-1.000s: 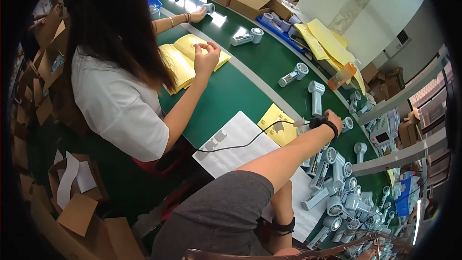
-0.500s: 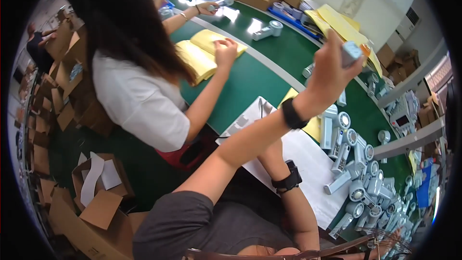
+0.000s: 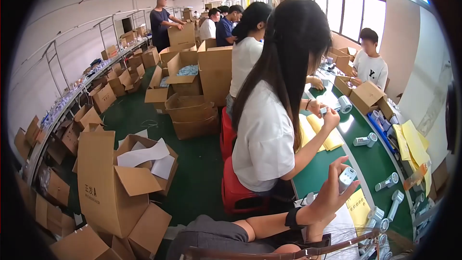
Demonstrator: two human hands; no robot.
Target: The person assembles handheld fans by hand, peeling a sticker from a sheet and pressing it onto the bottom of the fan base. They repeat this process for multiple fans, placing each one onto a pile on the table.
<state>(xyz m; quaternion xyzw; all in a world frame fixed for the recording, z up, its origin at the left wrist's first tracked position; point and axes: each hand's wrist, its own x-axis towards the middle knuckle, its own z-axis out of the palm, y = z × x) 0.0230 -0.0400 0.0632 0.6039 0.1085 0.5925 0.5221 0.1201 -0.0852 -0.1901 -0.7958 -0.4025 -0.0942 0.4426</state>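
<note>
My left hand (image 3: 323, 201), a black band at its wrist, is raised over the bench with its fingers closed around a pale blue handheld fan (image 3: 347, 178). Only the fan's rounded end shows, with small dark marks on it; the rest lies within the hand. Below, my right hand (image 3: 316, 229) is mostly covered by the left wrist, so its fingers do not show. A white sheet (image 3: 342, 221) lies under both hands, beside a yellow paper (image 3: 357, 207). Several more pale blue fans (image 3: 375, 219) lie to the right, partly behind dark glasses frames.
Close on my left a co-worker (image 3: 269, 135) in white sits on a red stool (image 3: 238, 197), handling a small pale part. Open cardboard boxes (image 3: 103, 178) fill the floor at left. A blue tray (image 3: 378, 125) and another person (image 3: 370, 65) are across the green bench (image 3: 358, 156).
My view has swung left and up, bringing in the room and more people. My left hand still holds the fan, now lower right in view, its end facing me.
</note>
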